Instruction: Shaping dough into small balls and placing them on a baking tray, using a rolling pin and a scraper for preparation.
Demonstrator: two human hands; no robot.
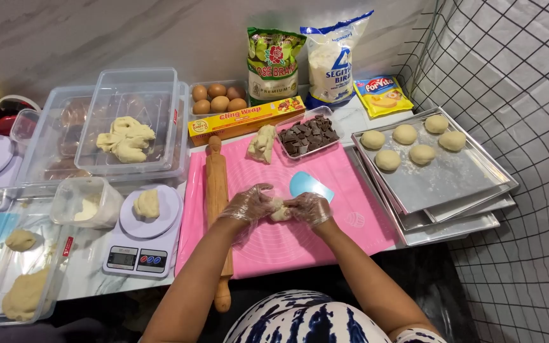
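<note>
Over the middle of a pink mat (325,190), both gloved hands meet and pinch one small dough piece (280,210): left hand (248,204) and right hand (311,208) each curl their fingers around it. Just left lies a wooden rolling pin (217,190), running toward the table's near edge. Behind the hands rests a blue scraper (307,185). Bare mat stays open nearer the person. Right of the mat, stacked metal trays (452,174) carry six dough balls (405,134).
</note>
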